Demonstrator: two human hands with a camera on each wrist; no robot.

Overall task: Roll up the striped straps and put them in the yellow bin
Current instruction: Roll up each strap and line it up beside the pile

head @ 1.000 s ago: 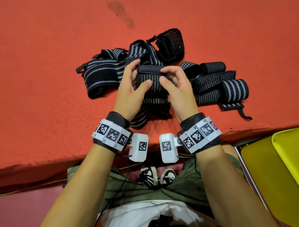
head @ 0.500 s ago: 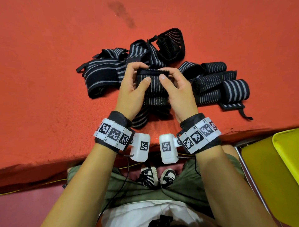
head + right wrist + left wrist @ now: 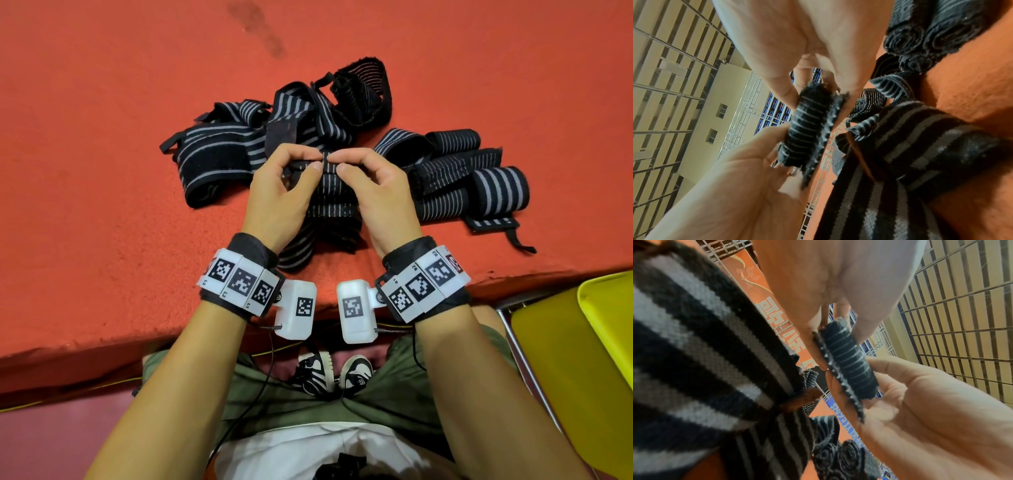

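Since a second ago left hand (image 3: 279, 195) and right hand (image 3: 375, 192) have curled, fingers (image 3: 337, 158) now clamped on the strap (image 3: 330, 192) end between thumbs and fingertips: first turn started, yellow bin (image 3: 582, 359) still well off.

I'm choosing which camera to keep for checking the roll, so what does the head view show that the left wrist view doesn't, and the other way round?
Only the head view shows the yellow bin at lower right, the already rolled straps on the red surface, and both wrist bands. Only the left wrist view shows the roll's end face close up, with the first tight turn seen edge-on, and a slatted wall behind. Both show the left hand and right hand pinching the same striped strap.
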